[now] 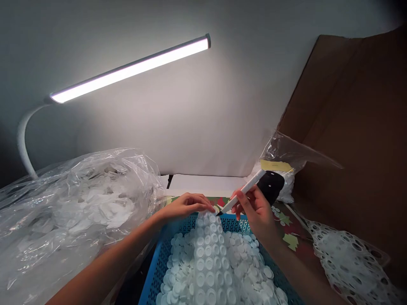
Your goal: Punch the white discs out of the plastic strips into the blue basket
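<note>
My left hand (186, 206) pinches the top edge of a white sheet of round discs (210, 258) and holds it up over a blue plastic basket (155, 271). In my right hand (256, 212) is a white pen-shaped tool (243, 191), its dark tip touching the sheet's upper edge close to my left fingers. Loose white discs (251, 271) fill the basket around the sheet.
A big clear plastic bag of white pieces (73, 216) lies at the left. A lit bar lamp (130, 70) hangs overhead. At the right stand a brown cardboard panel (352, 127), a small bag (282, 165), a black object (271, 185) and punched-out white sheet scrap (346, 262).
</note>
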`<state>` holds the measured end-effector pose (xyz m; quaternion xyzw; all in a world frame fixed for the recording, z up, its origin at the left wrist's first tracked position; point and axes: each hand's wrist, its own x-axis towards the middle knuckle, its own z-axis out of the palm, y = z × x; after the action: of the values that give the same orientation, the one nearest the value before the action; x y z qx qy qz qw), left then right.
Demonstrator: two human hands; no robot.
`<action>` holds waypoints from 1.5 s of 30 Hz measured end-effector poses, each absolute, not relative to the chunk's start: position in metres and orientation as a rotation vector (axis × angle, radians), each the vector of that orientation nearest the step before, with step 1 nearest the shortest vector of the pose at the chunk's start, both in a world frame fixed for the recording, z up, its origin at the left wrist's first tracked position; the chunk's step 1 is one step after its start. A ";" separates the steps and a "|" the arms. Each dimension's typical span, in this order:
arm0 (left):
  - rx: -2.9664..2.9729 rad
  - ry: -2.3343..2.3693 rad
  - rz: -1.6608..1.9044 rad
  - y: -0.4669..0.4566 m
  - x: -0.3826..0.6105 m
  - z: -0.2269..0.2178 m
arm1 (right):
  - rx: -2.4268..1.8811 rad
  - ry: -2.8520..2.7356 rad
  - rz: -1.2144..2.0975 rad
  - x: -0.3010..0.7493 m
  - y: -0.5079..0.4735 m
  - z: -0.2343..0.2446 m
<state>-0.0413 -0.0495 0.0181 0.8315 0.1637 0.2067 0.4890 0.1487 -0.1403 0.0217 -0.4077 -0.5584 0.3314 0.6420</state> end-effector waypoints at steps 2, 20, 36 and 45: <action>2.020 0.459 0.506 -0.049 -0.041 0.016 | -0.919 -1.286 0.711 0.147 -0.143 0.023; 2.116 0.379 0.301 -0.035 -0.043 0.006 | -0.922 -1.597 0.728 0.141 -0.152 0.017; 2.191 0.679 0.123 -0.030 -0.049 0.002 | -1.109 -1.918 0.768 0.142 -0.153 0.009; 2.167 0.650 0.132 -0.031 -0.048 0.003 | -1.097 -2.003 0.660 0.143 -0.154 0.007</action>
<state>-0.0483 -0.0312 0.0033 0.8661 0.2598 0.0526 0.4237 0.1435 -0.1541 0.0072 -0.4282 -0.7818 0.2574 0.3730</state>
